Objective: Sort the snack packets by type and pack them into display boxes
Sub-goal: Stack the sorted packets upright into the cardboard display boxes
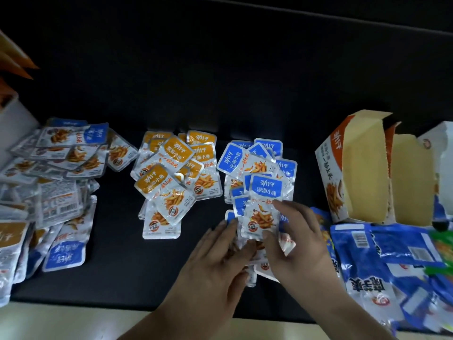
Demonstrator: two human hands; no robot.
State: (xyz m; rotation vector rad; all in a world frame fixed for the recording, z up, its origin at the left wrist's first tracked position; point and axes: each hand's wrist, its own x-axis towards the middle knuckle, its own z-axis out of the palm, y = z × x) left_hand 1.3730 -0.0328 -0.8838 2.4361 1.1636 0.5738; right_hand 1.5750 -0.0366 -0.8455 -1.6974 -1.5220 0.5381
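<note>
A pile of blue-topped fish snack packets (257, 168) lies right of centre on the black table. My right hand (294, 236) pinches the topmost blue packet (263, 207) by its lower right edge, thumb below and fingers above. My left hand (215, 261) lies with straight fingers against the pile's near left edge. A pile of orange-topped packets (171, 173) sits at centre. An unsorted heap of mixed packets (49, 180) spreads over the left. Two open orange display boxes (353, 173) stand at the right, both showing bare cardboard inside.
Large blue snack bags (382, 266) lie at the near right, below the boxes. A white box (441, 163) stands at the far right. A white container (14, 119) with orange flaps is at the far left. The black table's (122, 266) near edge meets a pale surface.
</note>
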